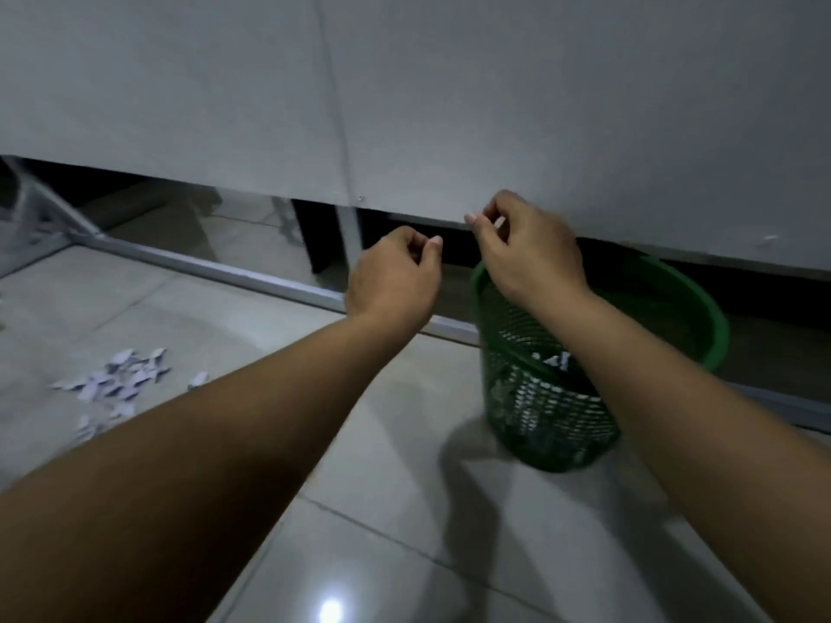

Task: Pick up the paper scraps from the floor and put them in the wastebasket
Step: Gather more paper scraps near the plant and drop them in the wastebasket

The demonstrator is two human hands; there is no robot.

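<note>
Two bare forearms reach from the bottom corners of the frame toward its centre, over a pale tiled floor (404, 510). The right hand (526, 249) is raised above the near rim of a green mesh basket (553, 411) at centre right, thumb and forefinger pinched together. Something pale shows between them, perhaps a scrap, but it is too small and blurred to be sure. This hand seems placed there so that whatever it carries will fall inside the basket. The left hand (395, 281) sits just left of the basket, beside rather than over it, fingers curled in with the thumb meeting the forefinger. Whether it holds anything cannot be told.

Pale bits show through the mesh low in the basket, likely paper already dropped in. A loose heap of white scraps (117, 384) still lies on the floor at the left edge of the frame, well apart from the basket. A grey panel (404, 105) fills the upper half.
</note>
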